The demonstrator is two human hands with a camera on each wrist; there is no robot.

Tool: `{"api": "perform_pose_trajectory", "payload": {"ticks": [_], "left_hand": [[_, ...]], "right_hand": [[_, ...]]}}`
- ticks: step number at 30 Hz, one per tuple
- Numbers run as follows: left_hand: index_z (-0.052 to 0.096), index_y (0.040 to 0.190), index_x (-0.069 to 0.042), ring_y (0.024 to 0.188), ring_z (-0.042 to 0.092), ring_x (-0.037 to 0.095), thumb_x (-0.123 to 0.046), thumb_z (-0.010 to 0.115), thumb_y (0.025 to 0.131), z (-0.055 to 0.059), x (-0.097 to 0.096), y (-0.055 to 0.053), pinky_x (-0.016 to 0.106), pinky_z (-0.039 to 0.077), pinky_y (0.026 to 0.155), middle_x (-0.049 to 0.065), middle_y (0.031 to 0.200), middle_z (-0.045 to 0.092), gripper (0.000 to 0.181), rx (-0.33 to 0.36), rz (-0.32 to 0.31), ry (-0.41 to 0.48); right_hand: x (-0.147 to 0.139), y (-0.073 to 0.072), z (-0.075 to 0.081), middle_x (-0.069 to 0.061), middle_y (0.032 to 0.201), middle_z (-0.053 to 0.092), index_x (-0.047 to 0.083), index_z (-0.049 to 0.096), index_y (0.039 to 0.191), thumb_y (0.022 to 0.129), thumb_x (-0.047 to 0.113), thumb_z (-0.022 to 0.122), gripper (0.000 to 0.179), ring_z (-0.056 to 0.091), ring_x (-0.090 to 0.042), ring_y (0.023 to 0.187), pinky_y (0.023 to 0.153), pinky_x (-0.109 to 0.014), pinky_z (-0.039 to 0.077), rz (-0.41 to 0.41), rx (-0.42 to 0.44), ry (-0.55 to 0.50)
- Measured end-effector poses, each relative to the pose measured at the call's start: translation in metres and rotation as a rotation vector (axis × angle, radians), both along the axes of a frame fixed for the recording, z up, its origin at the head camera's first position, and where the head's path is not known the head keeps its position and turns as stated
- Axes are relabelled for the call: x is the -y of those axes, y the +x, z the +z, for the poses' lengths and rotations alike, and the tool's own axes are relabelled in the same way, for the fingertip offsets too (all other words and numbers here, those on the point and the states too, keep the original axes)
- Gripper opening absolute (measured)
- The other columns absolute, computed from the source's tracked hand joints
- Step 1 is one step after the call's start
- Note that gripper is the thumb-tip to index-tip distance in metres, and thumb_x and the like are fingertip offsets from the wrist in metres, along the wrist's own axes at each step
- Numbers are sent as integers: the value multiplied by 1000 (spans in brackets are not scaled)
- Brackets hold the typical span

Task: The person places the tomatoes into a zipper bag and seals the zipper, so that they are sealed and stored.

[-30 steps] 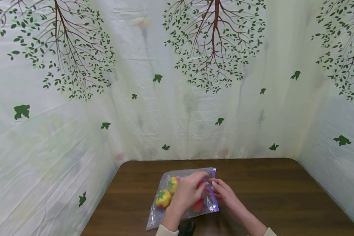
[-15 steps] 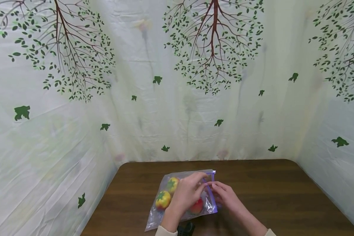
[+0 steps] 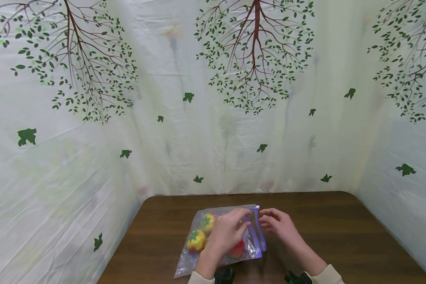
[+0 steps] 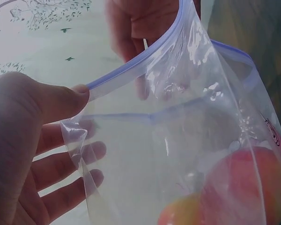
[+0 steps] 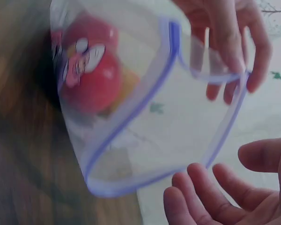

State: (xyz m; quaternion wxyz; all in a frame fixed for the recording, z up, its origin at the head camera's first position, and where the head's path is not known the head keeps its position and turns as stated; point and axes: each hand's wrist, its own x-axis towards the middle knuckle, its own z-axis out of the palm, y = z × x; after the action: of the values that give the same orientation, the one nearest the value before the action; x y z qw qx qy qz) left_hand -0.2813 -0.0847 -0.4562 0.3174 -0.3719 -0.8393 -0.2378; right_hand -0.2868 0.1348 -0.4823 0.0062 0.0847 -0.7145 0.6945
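Note:
A clear zip bag (image 3: 188,265) with a purple-blue zip strip lies on the table, its mouth to the right. Several round fruits are inside: yellow-red ones (image 3: 197,240) with green star-shaped tops, and a red one (image 3: 238,249). My left hand (image 3: 225,232) reaches across the bag and pinches its mouth edge between thumb and fingers, as the left wrist view shows with the thumb (image 4: 68,101) on top. Just beyond the mouth, my right hand (image 3: 278,225) has loosely bent fingers and holds nothing. In the right wrist view the mouth gapes, fingertips (image 5: 196,176) right at its rim.
The brown wooden table (image 3: 323,228) runs back to a white curtain (image 3: 227,157) printed with trees and leaves. Black wrist straps (image 3: 298,277) and light sleeves (image 3: 328,275) show at the bottom.
My right hand has let go of the bag's zip edge and moved away to the right. The two mouth edges now stand apart. My left hand has kept its place.

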Motion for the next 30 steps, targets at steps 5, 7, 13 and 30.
{"api": "perform_pose_trajectory", "payload": {"ticks": [5, 7, 13, 30], "left_hand": [[68, 117, -22, 84, 66, 2, -25, 74, 93, 0, 1, 1, 20, 53, 68, -10, 110, 71, 25, 0, 21, -9], [68, 117, -22, 86, 66, 2, -25, 74, 94, 0, 1, 1, 20, 54, 69, -10, 111, 71, 25, 9, 26, -14], [67, 118, -23, 87, 66, 1, -26, 73, 95, 1, 1, 2, 19, 53, 70, -9, 112, 71, 25, 35, 25, -16], [66, 127, -20, 96, 68, 6, -25, 74, 94, 1, -3, 3, 24, 55, 78, -7, 120, 69, 35, 79, 27, -43]], "right_hand": [[-4, -15, -3, -21, 101, 69, -4, 61, 124, 101, 11, 59, 27, 68, -40, 93, 81, -49, 58, -104, 10, 67], [-5, -20, -4, -21, 101, 69, -4, 60, 126, 101, 10, 58, 29, 68, -41, 92, 80, -50, 58, -107, 16, 88], [-9, -33, -8, -24, 105, 70, -7, 54, 135, 103, 17, 57, 40, 70, -41, 90, 79, -50, 58, -22, 51, 109], [-2, -55, -11, -17, 93, 71, -9, 65, 119, 99, 22, 66, 37, 71, -29, 82, 80, -48, 59, -39, 114, -15]]}}
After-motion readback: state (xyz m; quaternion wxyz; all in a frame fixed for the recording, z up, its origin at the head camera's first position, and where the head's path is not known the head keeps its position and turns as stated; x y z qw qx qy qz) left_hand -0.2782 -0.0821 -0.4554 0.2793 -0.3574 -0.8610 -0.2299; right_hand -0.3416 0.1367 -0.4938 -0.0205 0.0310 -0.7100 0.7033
